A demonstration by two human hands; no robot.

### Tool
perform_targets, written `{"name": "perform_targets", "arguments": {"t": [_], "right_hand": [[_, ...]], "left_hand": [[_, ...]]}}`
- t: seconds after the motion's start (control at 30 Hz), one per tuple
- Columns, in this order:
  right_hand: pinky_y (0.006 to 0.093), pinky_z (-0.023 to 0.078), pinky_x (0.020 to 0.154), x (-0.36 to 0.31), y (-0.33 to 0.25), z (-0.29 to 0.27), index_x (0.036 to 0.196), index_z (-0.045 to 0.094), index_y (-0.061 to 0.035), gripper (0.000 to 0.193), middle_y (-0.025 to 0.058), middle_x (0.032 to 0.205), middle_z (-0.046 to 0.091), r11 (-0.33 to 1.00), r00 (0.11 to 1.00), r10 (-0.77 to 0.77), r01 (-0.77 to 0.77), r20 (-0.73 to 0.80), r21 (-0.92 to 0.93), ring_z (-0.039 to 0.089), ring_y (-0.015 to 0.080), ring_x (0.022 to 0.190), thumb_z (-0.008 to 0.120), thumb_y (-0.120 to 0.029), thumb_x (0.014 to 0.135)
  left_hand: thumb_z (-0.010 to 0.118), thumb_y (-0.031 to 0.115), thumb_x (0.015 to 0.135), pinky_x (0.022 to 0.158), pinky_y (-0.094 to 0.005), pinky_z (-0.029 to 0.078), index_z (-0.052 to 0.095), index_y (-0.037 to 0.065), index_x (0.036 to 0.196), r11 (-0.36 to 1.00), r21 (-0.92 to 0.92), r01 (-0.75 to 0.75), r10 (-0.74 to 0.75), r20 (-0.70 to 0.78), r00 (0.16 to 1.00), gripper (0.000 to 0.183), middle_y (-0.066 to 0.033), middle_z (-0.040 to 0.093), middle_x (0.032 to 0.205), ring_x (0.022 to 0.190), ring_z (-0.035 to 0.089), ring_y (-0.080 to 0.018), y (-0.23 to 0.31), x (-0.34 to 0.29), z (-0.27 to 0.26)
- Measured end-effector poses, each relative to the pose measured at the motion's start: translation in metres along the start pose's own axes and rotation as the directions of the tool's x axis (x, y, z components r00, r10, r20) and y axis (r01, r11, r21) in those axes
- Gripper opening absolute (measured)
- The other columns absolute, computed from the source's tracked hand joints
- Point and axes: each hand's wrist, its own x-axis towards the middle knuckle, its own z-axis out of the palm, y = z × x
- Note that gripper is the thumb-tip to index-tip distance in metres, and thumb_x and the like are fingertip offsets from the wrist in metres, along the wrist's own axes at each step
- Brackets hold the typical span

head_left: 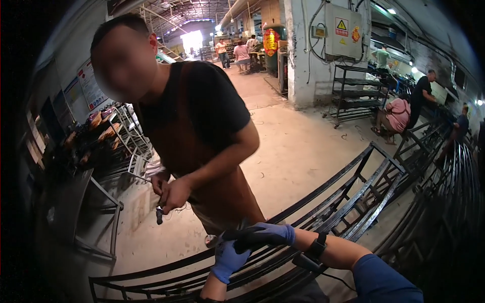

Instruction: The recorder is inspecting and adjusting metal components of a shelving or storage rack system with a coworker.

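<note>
My left hand (231,256), in a blue glove with dark fingers, is raised over a long black metal frame (174,263). My right hand (265,235), gloved the same way, reaches across and meets it. The dark fingers of both hands are closed together. They overlap so much that anything between them is hidden. A dark strap (318,245) circles my right wrist. Across the frame stands a person (202,116) in a black T-shirt and brown apron, looking down. That person's hands (173,193) hold a small dark tool (159,214) with thin wire near it.
The black frame's slatted part (348,204) runs off to the right. Dark metal bars (457,187) are piled at far right. A wheeled shelf rack (358,93) stands by a white pillar (305,55). A metal stand (113,227) is at left. Several people work farther back.
</note>
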Motion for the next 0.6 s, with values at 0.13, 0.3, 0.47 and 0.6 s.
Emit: {"name": "perform_targets", "arguments": {"t": [0.13,0.3,0.47,0.6], "right_hand": [[0.0309,0.045,0.092,0.002,-0.014,0.011,0.132,0.053,-0.0021,0.044,0.008,0.115,0.063,0.997,0.999,0.053,-0.053,-0.007,-0.053,0.055,0.014,0.103,0.052,-0.031,0.099],[0.031,0.047,0.09,0.005,-0.009,0.003,0.129,0.056,-0.0019,0.045,0.007,0.111,0.064,0.996,0.998,0.063,-0.063,-0.001,-0.07,0.057,0.0142,0.099,0.052,-0.034,0.098],[0.03,0.047,0.089,0.003,-0.018,0.012,0.129,0.056,-0.0032,0.047,0.0074,0.109,0.064,0.995,0.994,0.095,-0.096,-0.049,-0.009,0.057,0.015,0.097,0.053,-0.037,0.097],[0.0275,0.049,0.079,0.0,-0.023,0.016,0.127,0.059,-0.0067,0.046,0.0066,0.103,0.064,0.991,0.987,0.13,-0.132,-0.099,-0.013,0.058,0.014,0.09,0.054,-0.04,0.096]], "left_hand": [[0.073,0.022,0.073,0.092,-0.0443,0.043,0.064,0.006,0.107,0.98,0.158,-0.124,0.14,-0.095,0.986,0.038,-0.0184,0.064,0.103,0.099,0.057,-0.0382,-0.017,-0.007,0.006],[0.07,0.011,0.078,0.092,-0.0377,0.047,0.058,0.002,0.12,0.972,0.178,-0.154,0.172,-0.089,0.981,0.044,-0.0165,0.063,0.116,0.106,0.061,-0.0289,-0.025,-0.001,0.009],[0.072,0.019,0.074,0.093,-0.0431,0.042,0.061,0.005,0.117,0.997,0.046,-0.067,0.072,-0.12,0.99,0.047,-0.0157,0.061,0.118,0.106,0.055,-0.0348,-0.029,-0.003,0.014],[0.073,0.02,0.07,0.088,-0.0422,0.043,0.062,0.008,0.116,0.988,0.131,-0.086,0.09,-0.02,0.996,0.049,-0.0141,0.062,0.12,0.099,0.057,-0.0339,0.007,0.005,0.007]]}}
